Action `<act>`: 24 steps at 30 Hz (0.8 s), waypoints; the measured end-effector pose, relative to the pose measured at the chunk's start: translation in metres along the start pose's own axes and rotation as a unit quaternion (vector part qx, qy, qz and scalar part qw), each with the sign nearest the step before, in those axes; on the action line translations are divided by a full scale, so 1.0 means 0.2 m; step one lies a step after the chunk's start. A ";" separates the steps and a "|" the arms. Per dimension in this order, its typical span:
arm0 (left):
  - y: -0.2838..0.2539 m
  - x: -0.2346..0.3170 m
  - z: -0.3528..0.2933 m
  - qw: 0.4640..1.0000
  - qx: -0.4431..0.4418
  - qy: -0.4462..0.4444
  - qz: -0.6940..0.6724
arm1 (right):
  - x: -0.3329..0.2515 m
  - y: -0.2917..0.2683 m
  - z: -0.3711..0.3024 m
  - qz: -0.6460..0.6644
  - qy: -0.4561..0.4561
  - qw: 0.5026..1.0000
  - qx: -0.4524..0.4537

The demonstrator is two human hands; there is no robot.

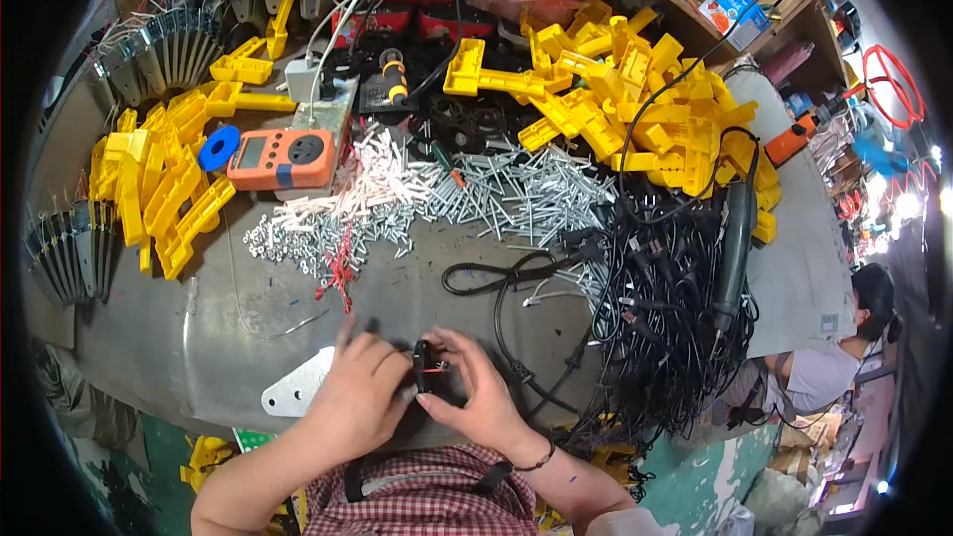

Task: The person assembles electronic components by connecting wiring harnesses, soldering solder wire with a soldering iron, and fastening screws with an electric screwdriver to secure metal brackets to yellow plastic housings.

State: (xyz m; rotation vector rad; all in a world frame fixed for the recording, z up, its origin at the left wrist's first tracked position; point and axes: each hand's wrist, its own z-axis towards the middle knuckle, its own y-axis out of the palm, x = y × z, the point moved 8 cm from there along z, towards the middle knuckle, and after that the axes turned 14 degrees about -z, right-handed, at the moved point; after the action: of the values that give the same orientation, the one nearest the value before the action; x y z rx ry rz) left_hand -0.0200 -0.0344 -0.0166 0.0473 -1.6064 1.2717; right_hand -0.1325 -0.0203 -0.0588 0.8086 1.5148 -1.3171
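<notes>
Both hands meet over the near part of the grey bench [248, 298], with a small black part [423, 352] between them. The right hand [476, 392] is clamped on that part, thumb below and bent forefinger above; something thin and red shows beside it. The left hand [362, 387] comes in from the nine o'clock side with its fingers curled close against the part (its fingertips are hidden, so I cannot tell whether they pinch it).

Taking the black part as the clock's centre, a light metal plate [295, 385] with holes lies at nine o'clock, just beside the left hand. Yellow plastic housings [129, 174] heap up at ten, and a tangle of red wires [340, 273] lies between ten and eleven. An orange meter [283, 161] stands at eleven, next to a blue roll [218, 148]. Silver screws [536, 189] spread from eleven round to two. Black cables [665, 328] pile up between two and three, and another person [819, 377] sits at three.
</notes>
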 end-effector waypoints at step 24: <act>0.11 0.08 -0.02 0.996 0.048 0.009 0.072 | -0.45 -1.85 0.36 -0.606 -0.040 0.644 0.466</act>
State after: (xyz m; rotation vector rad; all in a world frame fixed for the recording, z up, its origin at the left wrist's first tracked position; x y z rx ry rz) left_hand -0.0363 -0.0139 -0.0210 -0.0195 -1.5553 1.4564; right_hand -0.4228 -0.1585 0.1578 0.1217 1.1456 -3.2481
